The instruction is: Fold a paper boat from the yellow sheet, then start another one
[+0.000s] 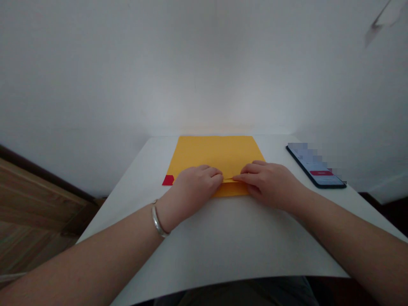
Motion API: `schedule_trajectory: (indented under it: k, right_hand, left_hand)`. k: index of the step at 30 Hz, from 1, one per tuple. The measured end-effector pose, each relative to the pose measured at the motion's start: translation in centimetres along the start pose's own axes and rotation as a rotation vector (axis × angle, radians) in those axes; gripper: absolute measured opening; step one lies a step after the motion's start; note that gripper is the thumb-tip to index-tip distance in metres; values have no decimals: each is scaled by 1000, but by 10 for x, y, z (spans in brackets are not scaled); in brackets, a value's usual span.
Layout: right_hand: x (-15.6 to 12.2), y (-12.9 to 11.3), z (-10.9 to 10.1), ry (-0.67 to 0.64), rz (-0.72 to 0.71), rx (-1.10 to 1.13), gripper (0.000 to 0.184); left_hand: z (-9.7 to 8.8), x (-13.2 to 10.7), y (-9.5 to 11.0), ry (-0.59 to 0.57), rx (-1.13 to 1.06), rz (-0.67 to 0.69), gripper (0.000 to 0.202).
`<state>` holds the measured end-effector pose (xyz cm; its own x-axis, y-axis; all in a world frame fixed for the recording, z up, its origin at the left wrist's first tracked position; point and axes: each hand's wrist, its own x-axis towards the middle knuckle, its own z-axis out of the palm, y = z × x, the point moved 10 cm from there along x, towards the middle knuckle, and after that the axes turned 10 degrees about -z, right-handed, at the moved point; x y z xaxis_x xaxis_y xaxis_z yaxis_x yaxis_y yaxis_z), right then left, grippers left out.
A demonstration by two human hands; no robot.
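A yellow-orange sheet of paper (pixel 216 154) lies on the white table (pixel 223 238), with its near edge folded up. My left hand (pixel 194 187) rests on the fold with its fingers curled and pressed down. Opposite it, my right hand (pixel 267 182) presses the same fold, fingertips pinched together and nearly meeting the left ones. A silver bracelet (pixel 157 221) circles my left wrist. A small red piece of paper (pixel 168 180) pokes out at the sheet's left corner, beside my left hand.
A dark smartphone (pixel 315 168) with a lit screen lies at the table's right side. A plain white wall stands just behind the table. Wooden flooring (pixel 28 212) shows to the left, below the table edge.
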<state>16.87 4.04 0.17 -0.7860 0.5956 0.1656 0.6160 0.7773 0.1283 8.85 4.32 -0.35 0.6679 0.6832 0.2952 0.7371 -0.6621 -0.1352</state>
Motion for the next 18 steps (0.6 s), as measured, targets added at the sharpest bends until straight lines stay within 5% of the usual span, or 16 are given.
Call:
schedule_trajectory:
  k: [12,18]
  right_hand:
    - [6,6,12,-15,79,199,28]
    - [14,14,23,-126,43,296,28]
  left_hand:
    - [7,1,-2,-91,-151,-49,19]
    - [17,2,-12,-124,-194,-118,20]
